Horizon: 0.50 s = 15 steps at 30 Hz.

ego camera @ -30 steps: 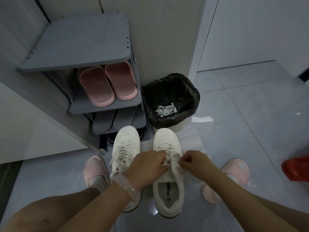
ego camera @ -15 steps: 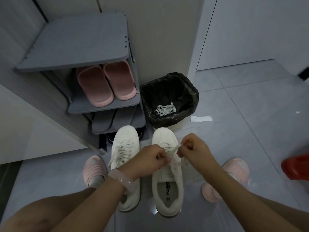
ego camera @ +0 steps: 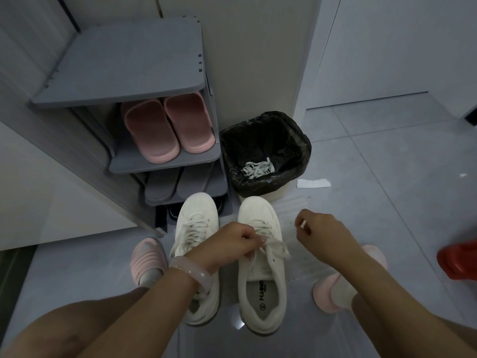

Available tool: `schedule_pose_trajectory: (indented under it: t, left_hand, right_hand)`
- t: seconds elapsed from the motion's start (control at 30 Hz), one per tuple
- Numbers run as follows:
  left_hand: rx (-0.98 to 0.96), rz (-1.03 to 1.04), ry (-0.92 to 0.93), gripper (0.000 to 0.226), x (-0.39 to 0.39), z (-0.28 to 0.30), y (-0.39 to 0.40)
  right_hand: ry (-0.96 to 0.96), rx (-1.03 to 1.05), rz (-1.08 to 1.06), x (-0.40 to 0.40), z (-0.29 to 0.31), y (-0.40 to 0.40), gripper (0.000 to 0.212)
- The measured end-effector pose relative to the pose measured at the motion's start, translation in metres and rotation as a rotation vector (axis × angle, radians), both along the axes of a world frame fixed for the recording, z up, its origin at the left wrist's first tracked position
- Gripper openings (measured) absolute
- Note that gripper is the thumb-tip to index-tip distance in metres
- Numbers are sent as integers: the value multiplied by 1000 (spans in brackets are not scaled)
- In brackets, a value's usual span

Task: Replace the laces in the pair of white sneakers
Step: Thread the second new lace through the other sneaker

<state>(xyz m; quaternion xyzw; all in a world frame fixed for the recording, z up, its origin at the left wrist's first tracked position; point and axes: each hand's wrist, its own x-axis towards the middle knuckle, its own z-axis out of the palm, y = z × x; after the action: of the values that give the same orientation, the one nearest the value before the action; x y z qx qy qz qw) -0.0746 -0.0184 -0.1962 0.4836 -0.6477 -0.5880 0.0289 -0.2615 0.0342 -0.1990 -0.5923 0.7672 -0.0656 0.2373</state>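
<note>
While the two white sneakers are standing side by side on the grey floor tiles (ego camera: 387, 156), their long axes are running straight away from the person, toes pointing at the grey shoe rack (ego camera: 124, 65) and the bin, heel openings facing the camera. The left sneaker (ego camera: 198, 223) is sitting laced just in front of the rack's lowest shelf; the right sneaker (ego camera: 260, 270) is lying just beside it, its toe close to the black-lined waste bin (ego camera: 296, 140).

The left hand (ego camera: 232, 241), a pale pink bangle (ego camera: 191, 270) on its wrist, is hovering over the right sneaker's eyelets with fingers curled, pinching the white lace (ego camera: 273, 248) where its loose loops are spilling across the tongue. The right hand (ego camera: 320, 228) is lifted to the right of that shoe, fingers curled, pinching what looks like a white lace tip (ego camera: 303, 224) between thumb and forefinger.

A tangle of old white laces (ego camera: 258, 169) is lying inside the bin. Pink slippers (ego camera: 167, 127) are resting on the rack's middle shelf. A white scrap of paper (ego camera: 313, 183) is lying on the tiles right of the bin, and a red object (ego camera: 459, 259) is showing at the right edge.
</note>
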Motion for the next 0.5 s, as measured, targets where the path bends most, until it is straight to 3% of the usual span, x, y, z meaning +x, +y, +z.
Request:
schedule_pose_trajectory:
  t: [0.07,0.17,0.3,0.47,0.5]
  left_hand:
    - [16,1,15,26,-1,2,0]
    - [38,19,51,29,0,3,2]
    - [147,40,154,25,-5,15,5]
    - [240,402,564,41,20,74,-28]
    - [156,413,500,43,27,78,-32]
  right_hand:
    - [-165,-111,116,7,-4,-2,30]
    - [-383,-29,406,22,-12,1,67]
    - [-286,31,426,26,-29,6,81]
    - [-196,114,405,28,-21,5,82]
    - [-235,115,400,28,-20,5,81]
